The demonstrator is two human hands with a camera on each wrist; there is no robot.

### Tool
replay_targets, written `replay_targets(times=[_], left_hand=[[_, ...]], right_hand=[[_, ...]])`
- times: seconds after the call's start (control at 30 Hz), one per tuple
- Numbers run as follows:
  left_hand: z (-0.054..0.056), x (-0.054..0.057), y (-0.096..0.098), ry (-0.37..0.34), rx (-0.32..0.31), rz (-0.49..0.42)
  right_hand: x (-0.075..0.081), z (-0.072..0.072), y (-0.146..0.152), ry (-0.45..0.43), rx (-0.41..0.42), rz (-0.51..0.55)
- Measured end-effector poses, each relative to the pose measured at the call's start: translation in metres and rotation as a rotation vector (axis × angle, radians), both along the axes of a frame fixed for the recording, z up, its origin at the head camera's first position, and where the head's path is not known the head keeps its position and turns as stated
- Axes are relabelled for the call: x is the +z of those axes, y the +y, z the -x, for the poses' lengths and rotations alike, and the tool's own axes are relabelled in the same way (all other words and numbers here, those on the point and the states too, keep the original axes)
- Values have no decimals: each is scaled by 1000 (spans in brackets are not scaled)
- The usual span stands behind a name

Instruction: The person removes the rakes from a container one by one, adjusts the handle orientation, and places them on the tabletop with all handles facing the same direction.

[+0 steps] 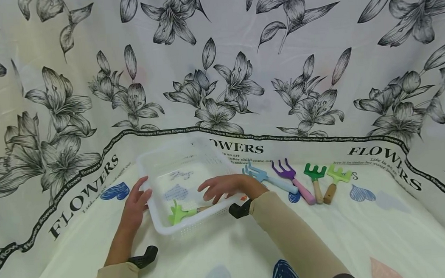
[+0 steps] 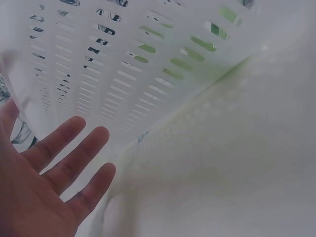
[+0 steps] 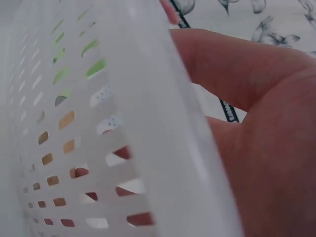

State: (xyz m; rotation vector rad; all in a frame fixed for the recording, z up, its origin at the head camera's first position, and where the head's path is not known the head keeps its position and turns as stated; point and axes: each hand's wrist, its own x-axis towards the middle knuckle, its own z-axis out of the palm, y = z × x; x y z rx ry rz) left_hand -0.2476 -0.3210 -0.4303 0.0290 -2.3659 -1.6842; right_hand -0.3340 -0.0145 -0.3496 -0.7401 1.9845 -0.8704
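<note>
A white perforated plastic basket (image 1: 163, 232) sits tilted a little on the sheet, with a light green toy rake (image 1: 179, 213) lying inside near its front wall. My left hand (image 1: 132, 204) is at the basket's left rim; the left wrist view shows its fingers spread and fairly straight beside the slotted wall. Over the basket's right side reaches my right hand (image 1: 225, 186), fingers extended above the interior, close over the rake's wooden handle. In the right wrist view the basket rim (image 3: 163, 123) covers part of that hand, and its fingertips are hidden.
Right of the basket lie a light blue rake (image 1: 271, 178), a purple rake with pink handle (image 1: 300, 187), a green rake (image 1: 316, 182) and another light green rake (image 1: 336, 181). Behind them rises a flower-printed cloth (image 1: 239, 36).
</note>
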Motion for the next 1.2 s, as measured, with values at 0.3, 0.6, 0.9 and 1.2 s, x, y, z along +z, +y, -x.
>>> replay_targets(times=[0.3, 0.6, 0.9, 1.2], left_hand=[[1, -1, 1, -1, 3, -8], [-1, -1, 0, 10, -18, -21], [0, 0, 1, 3, -12, -18], [-1, 0, 0, 7, -10, -11]], right_hand=[[-4, 2, -6, 22, 49, -79], [-8, 1, -9, 68, 51, -107], [-10, 1, -8, 24, -61, 37], [-7, -1, -4, 124, -80, 166]])
